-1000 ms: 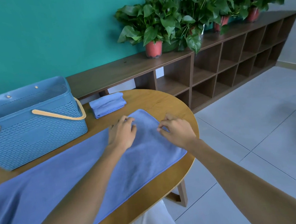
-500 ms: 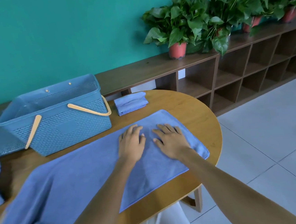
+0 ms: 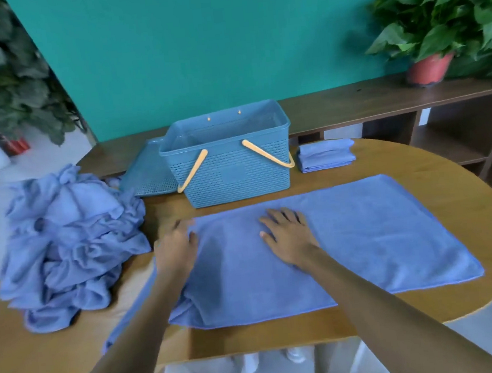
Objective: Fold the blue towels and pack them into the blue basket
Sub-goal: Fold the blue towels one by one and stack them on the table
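Towel (image 3: 363,235) lies flat at frame centre on the table (image 3: 459,295), long axis running left to right. I see my left hand (image 3: 175,250) gripping its left edge, fingers curled, while my right hand (image 3: 288,230) presses flat on it, fingers spread. Behind stands the blue basket (image 3: 231,169); a crumpled pile (image 3: 64,243) sits left.
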